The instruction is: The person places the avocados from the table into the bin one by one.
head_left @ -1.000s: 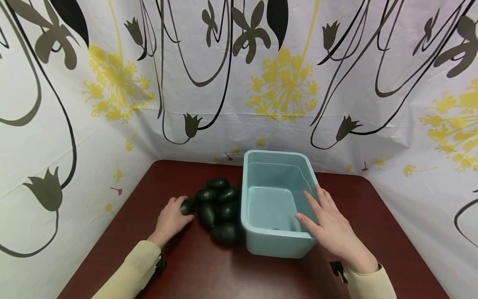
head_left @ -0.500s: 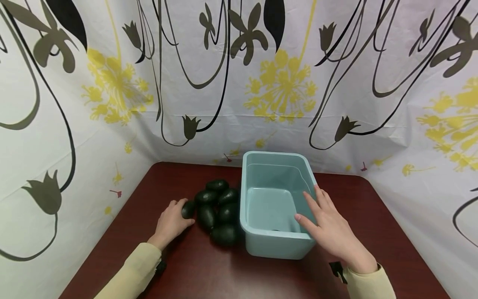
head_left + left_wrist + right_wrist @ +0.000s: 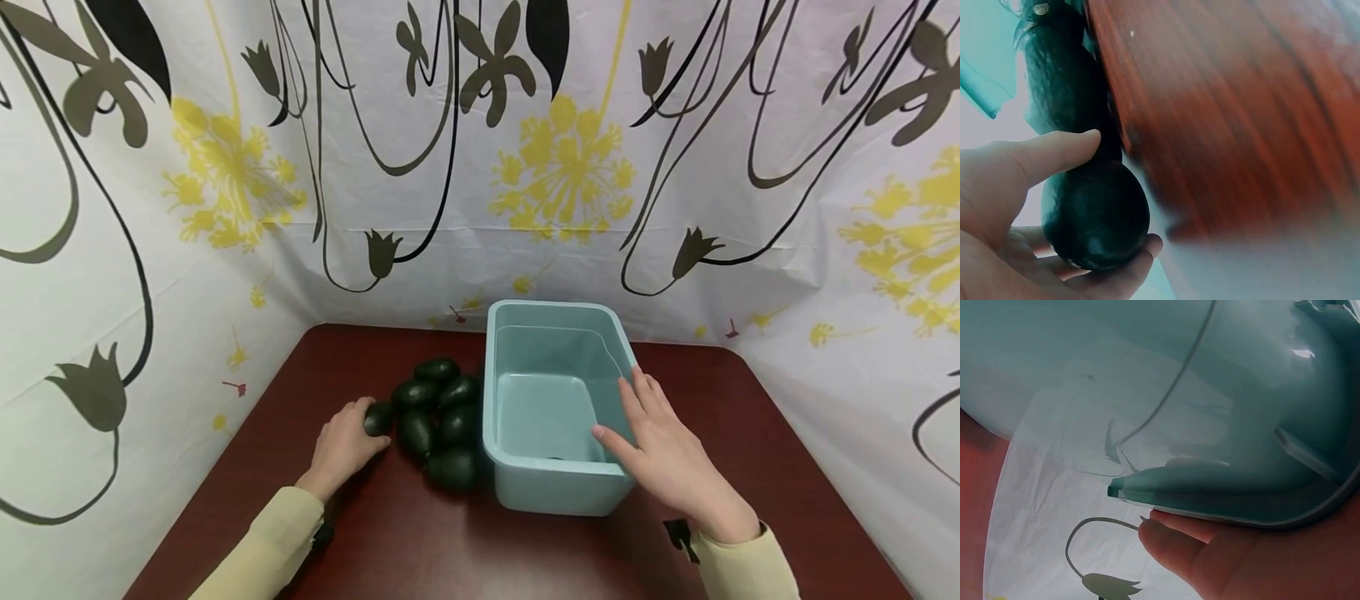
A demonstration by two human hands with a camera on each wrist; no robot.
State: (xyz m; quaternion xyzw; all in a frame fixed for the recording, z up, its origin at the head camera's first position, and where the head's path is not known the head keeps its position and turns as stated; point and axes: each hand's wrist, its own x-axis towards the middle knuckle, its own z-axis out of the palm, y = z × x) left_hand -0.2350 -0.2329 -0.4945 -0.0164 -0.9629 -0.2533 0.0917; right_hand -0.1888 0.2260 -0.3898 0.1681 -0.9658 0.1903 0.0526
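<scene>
My left hand (image 3: 343,446) grips a dark green avocado (image 3: 377,418) at the left end of a group of avocados (image 3: 416,433). The left wrist view shows the thumb across one side of this avocado (image 3: 1099,215) and fingers curled round the other. Another avocado (image 3: 1063,84) lies just beyond the thumb. To the right of the group stands a light blue plastic bin (image 3: 558,492), with nothing seen inside. Over its right rim my right hand (image 3: 671,457) lies with fingers straight and thumb apart. In the right wrist view, that hand (image 3: 1229,556) is beside the bin's edge.
The dark red-brown table (image 3: 420,550) carries everything here. A white cloth (image 3: 442,192) printed with flowers hangs behind the table and along both sides. The rightmost avocados (image 3: 453,469) sit close against the bin's left wall.
The straight fingers of my right hand have drawn a little closer together at the rim. My left hand keeps its grip on the same avocado, almost in place.
</scene>
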